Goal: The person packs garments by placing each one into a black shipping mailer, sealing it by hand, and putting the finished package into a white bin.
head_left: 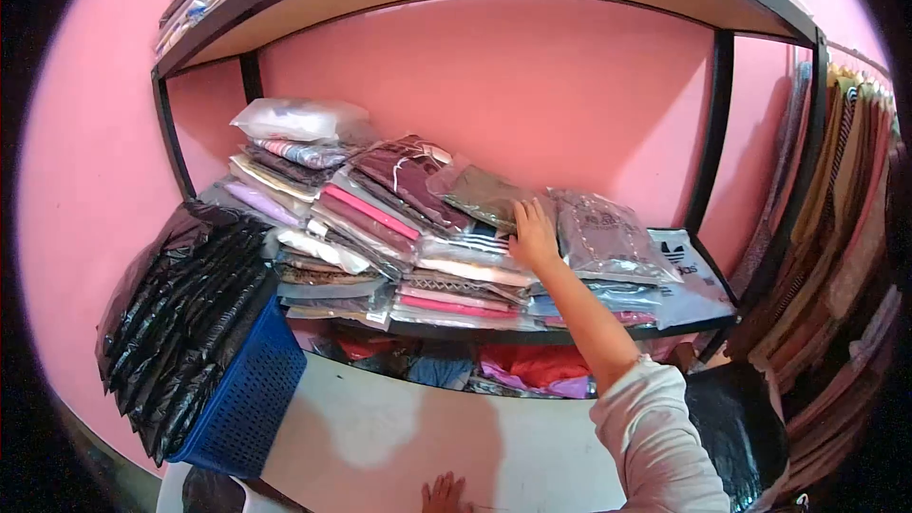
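My right hand (535, 234) reaches to the shelf, fingers stretched out and laid on the right part of an olive garment in a clear plastic bag (484, 195). That bag tops a stack of folded bagged clothes (465, 290). Close by on the right lies a grey-mauve bagged garment (608, 233); to the left is a dark maroon bagged garment (404, 176). Low in the view, my left hand (443, 494) rests on the white tabletop (380, 427), fingers spread and holding nothing; its wrist is cut off by the lower edge.
A blue basket (252, 399) full of black plastic packages (190, 304) stands at the left. The black-framed shelf (717, 133) has an upper board overhead. A white garment with a printed logo (689, 275) lies at the shelf's right end. Scarves (836, 209) hang at the right.
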A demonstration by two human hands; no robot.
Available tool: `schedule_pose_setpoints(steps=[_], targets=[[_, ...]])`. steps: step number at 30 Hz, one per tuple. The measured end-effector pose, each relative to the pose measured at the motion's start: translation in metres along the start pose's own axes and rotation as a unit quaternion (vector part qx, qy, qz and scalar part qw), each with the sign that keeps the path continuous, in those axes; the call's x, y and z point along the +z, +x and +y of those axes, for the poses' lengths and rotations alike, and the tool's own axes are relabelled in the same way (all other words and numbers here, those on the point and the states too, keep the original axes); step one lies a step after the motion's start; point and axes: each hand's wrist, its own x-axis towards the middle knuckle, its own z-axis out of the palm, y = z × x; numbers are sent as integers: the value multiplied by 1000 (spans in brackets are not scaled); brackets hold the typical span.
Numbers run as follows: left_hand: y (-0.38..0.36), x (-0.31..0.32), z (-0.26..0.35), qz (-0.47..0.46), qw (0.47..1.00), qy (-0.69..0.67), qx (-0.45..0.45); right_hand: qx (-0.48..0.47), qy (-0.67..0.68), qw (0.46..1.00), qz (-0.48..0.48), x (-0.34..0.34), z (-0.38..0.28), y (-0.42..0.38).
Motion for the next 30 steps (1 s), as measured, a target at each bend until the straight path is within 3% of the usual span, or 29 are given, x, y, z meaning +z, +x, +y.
schedule_pose_setpoints(steps=[2, 4, 5, 9, 12, 14, 15, 16, 17, 18, 19, 20, 22, 23, 25, 26, 28, 30], targets=[[1, -2, 0, -25, 999, -28, -2, 33, -46, 998, -41, 12, -1, 16], [2, 0, 0, -14, 1000, -19, -2, 96, -2, 978, -184, 15, 1, 23], [0, 1, 0, -7, 1000, -15, 2, 49, -54, 979, -193, 31, 11, 23], [-2, 7, -2, 11, 1000, -10, 15, 7, -79, 979, -186, 16, 7, 14], [8, 14, -7, 30, 999, 4, 24, -30, -67, 989, -125, -9, 0, -13], [49, 12, -17, 70, 992, -96, -31, -89, -99, 990, -55, -26, -6, -34], [82, 9, -15, 149, 973, -156, -88, -90, -103, 988, -72, -29, -6, -44], [122, -7, -12, 255, 937, -236, -30, -90, -105, 988, -74, -39, -9, -52], [153, -44, 2, 246, 908, -339, -21, -101, -104, 987, -71, -52, -15, -60], [198, -67, 2, 231, 791, -566, -22, -111, -103, 986, -67, -63, -19, -68], [239, -94, 5, 202, 622, -756, -22, -107, -93, 987, -68, -69, -21, -77], [240, -159, 34, 164, 449, -878, 14, -108, -96, 987, -68, -76, -22, -84], [271, -205, 19, -37, 323, -917, 232, -131, -69, 987, -58, -89, -24, -97], [277, -225, 30, -40, 321, -917, 234, -141, -66, 987, -48, -96, -26, -104], [276, -253, 52, -51, 574, -818, 9, -159, -68, 984, -47, -107, -28, -119], [273, -249, 58, -55, 574, -817, 8, -176, -66, 981, -47, -111, -30, -128], [261, -231, 63, 7, 728, -685, 25, -176, -64, 982, -36, -118, -32, -151], [246, -199, 59, 3, 734, -679, 11, -174, -54, 982, -41, -130, -40, -179]])
